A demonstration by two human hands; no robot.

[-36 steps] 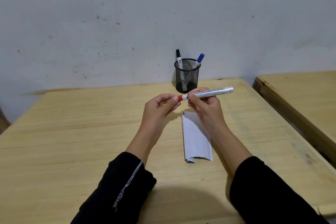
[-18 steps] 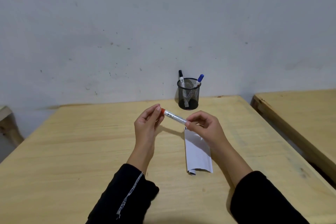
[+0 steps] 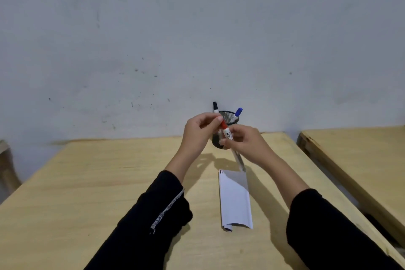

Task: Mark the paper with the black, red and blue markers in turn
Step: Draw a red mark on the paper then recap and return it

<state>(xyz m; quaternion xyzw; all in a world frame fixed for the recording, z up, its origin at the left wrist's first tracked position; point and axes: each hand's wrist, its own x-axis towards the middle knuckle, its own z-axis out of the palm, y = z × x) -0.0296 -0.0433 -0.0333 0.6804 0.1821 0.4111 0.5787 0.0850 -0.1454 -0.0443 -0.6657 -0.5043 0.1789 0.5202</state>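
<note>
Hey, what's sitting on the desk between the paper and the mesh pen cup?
Nothing rests there. In the head view, only bare wood and hand shadows separate the paper from the pen cup; the red marker, held by both hands, hangs above that stretch.

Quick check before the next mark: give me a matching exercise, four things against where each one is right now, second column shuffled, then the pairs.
Things
1. red marker
2. black marker
3. paper
4. blue marker

Places
A. lying flat on the table
B. standing at the left side of the mesh cup
C. held above the table, left hand at its red cap, right hand on its barrel
D. leaning out of the cup's right side

Pairs: 1-C, 2-B, 3-A, 4-D
</note>
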